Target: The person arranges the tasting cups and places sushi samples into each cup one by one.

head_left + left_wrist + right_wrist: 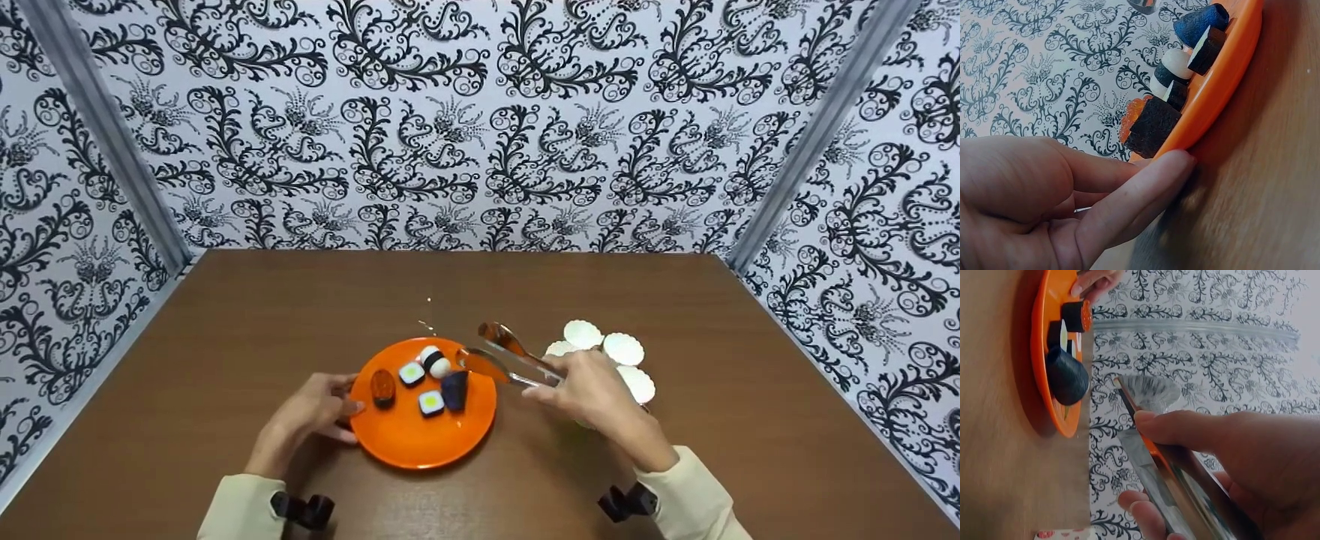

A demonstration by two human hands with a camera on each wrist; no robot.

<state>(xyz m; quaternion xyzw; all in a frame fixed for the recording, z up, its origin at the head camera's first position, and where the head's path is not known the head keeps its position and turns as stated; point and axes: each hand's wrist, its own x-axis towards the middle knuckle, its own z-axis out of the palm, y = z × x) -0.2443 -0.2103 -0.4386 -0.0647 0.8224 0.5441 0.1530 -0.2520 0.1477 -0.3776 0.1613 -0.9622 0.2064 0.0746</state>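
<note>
My left hand grips the left rim of an orange plate, with fingertips at its edge in the left wrist view. Pieces of sushi sit on the plate: a roe-topped piece, two small white rolls with dark sides, a white piece with a black band and a dark cone-shaped roll. Metal tongs are held in my right hand, right of the plate. Their two ends are apart with nothing between them, one overlapping the plate's right rim in the head view.
Several white scalloped rounds stand clustered behind and beside my right hand, partly hidden by it. A patterned wall closes off the back of the brown table, and side walls rise at left and right.
</note>
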